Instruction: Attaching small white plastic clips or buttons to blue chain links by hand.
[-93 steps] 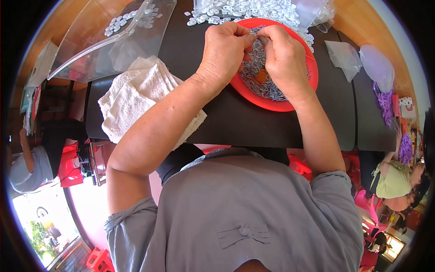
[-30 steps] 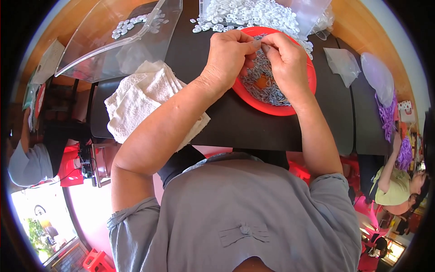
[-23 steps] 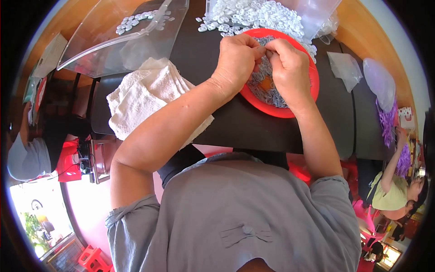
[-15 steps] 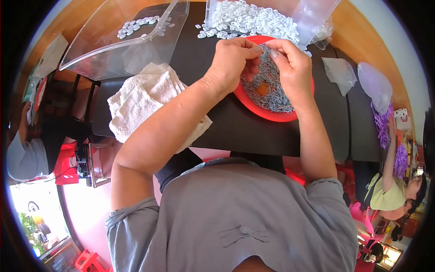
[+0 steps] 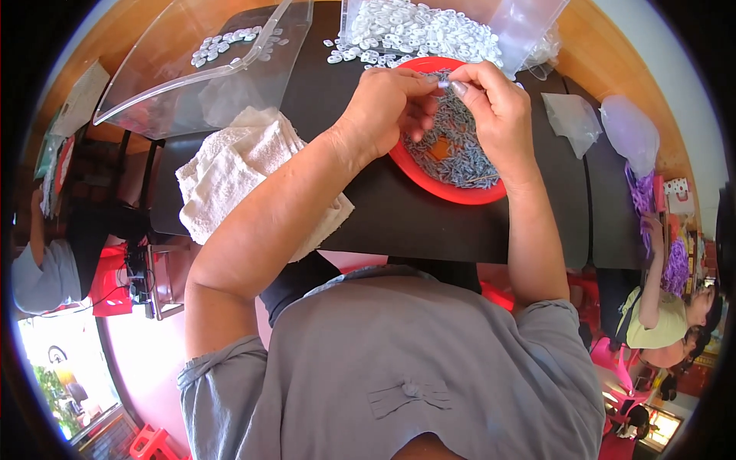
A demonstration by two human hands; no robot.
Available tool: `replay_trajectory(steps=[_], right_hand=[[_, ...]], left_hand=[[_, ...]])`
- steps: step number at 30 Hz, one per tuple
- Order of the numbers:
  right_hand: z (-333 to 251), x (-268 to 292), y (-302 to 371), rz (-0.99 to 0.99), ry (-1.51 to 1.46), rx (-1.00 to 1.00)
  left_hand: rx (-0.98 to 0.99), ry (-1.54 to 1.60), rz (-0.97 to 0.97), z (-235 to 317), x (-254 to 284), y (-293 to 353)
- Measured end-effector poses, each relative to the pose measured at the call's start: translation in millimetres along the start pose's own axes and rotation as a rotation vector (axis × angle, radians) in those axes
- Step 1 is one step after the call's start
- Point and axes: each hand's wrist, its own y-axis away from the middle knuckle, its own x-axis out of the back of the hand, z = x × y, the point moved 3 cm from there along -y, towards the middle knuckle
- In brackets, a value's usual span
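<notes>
Above the red bowl (image 5: pixel 454 192), the left hand (image 5: pixel 381 112) and right hand (image 5: pixel 502 119) meet, thumb and forefinger of each pinched on a small pale piece (image 5: pixel 444 84), with the other left fingers loosely curled. Grey-blue slivers (image 5: pixel 469 157) cover the inside of the bowl, leaving an orange patch (image 5: pixel 439 148) near its middle. Beyond the bowl, a clear container (image 5: pixel 533 32) is heaped with white oval links (image 5: pixel 422 31), some lying loose on the tabletop (image 5: pixel 399 222) between it and the bowl. Left of the bowl and farther off stands a clear bin (image 5: pixel 165 73); more white links (image 5: pixel 211 50) show there, though whether inside it or through its wall cannot be told. A folded white cloth (image 5: pixel 234 165) lies nearer, also left of the bowl, and a clear bag (image 5: pixel 571 119) rests to its right. Three seconds ago the fingertips were pressed together over the bowl and hid whatever they held; now they stand slightly apart, with the pale piece visible between them. The bowl remains below the hands, its orange patch exposed as before.
</notes>
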Motion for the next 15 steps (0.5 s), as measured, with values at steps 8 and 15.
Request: replay_trajectory(steps=[8, 15], right_hand=[[4.6, -0.9, 1.7, 0.013, -0.107, -0.186], [5.1, -4.2, 4.1, -0.029, -0.227, -0.291]], left_hand=[[-0.257, -0.292, 0.092, 4.7, -5.4, 4.7], [-0.183, -0.141, 0.016, 2.3, -4.9, 1.8]])
